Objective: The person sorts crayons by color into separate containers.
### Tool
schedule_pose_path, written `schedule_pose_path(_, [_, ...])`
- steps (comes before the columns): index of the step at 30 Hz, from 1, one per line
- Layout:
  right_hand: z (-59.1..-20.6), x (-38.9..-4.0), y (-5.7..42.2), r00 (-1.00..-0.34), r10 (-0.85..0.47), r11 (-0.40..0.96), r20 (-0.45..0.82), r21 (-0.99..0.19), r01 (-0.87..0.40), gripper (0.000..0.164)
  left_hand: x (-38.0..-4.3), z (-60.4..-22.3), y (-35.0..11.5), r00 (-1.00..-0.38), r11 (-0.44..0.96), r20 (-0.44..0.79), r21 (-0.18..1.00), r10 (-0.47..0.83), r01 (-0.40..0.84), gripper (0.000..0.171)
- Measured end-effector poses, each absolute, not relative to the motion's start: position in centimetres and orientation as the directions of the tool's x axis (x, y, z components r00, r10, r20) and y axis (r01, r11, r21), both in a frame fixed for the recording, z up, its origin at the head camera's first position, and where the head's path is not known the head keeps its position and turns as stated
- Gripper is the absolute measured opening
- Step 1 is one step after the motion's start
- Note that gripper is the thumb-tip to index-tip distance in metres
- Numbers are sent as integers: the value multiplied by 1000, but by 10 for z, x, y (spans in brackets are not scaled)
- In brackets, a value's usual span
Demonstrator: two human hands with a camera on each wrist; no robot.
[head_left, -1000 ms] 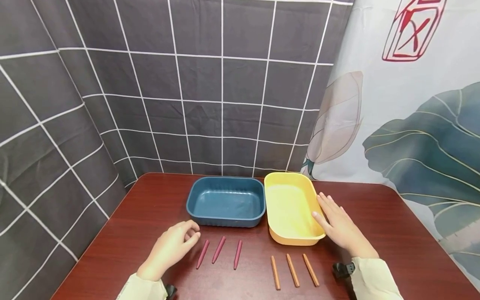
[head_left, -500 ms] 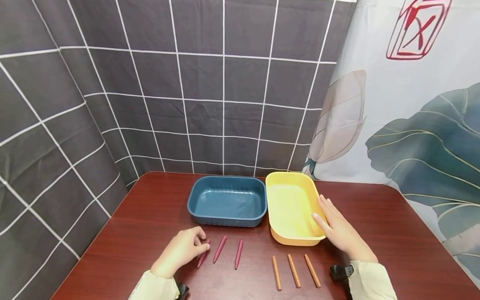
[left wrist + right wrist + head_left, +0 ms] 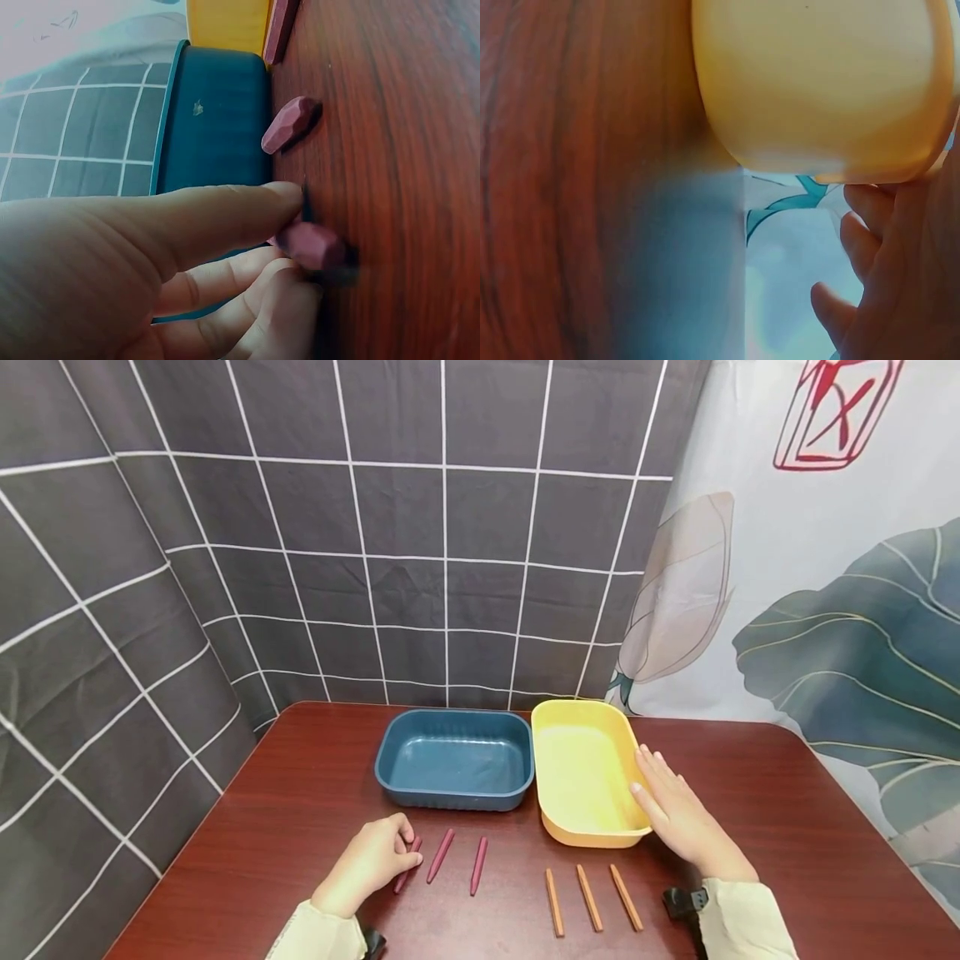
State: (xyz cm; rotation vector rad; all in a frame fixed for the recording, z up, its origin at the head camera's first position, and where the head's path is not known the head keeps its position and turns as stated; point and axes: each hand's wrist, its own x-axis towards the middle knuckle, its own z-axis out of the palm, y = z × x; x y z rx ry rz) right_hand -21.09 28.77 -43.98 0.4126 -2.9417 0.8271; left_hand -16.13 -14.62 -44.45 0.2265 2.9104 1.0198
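The leftmost maroon stick point(image 3: 319, 246), slanting near-left to far-right, nearer than the blue bin point(image 3: 453, 802), is being pinched by the closer left hand point(image 3: 375, 857); the yellow bin point(image 3: 592, 841) is being touched by the straight-fingered right hand point(image 3: 686, 822)

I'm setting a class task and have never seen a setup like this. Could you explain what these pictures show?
There is no machine arm here: a person's bare left hand and right hand work at a reddish-brown table. The wide picture comes from a camera on the head, looking forward and down; the two close-ups come from cameras on each wrist, so the table appears turned sideways. On it stand a blue tray and a yellow tray; nearer the person lie dark red sticks and orange sticks. The left hand pinches the leftmost red stick, while the right rests on the yellow tray's right rim.
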Motion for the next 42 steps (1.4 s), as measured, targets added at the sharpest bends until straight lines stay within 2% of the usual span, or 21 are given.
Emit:
schedule_pose_path(14, [-441, -212, 287, -957, -248, 829, 147, -479, -289, 71, -161, -447, -148, -985, 745, -12, 655, 171, 122, 17])
schedule_pose_path(25, [-439, -210, 286, -959, -246, 826, 141, -487, -284, 70, -164, -440, -145, -993, 744, 0, 663, 115, 86, 14])
schedule_pose_path(36, [-438, -211, 287, -956, -251, 824, 150, -485, -292, 71, -171, -437, -146, -981, 497, -58, 866, 188, 44, 13])
schedule_pose_path(42, [-441, -210, 288, -956, -251, 828, 154, -478, -295, 71, -172, -434, -147, -982, 366, -93, 930, 162, -27, 21])
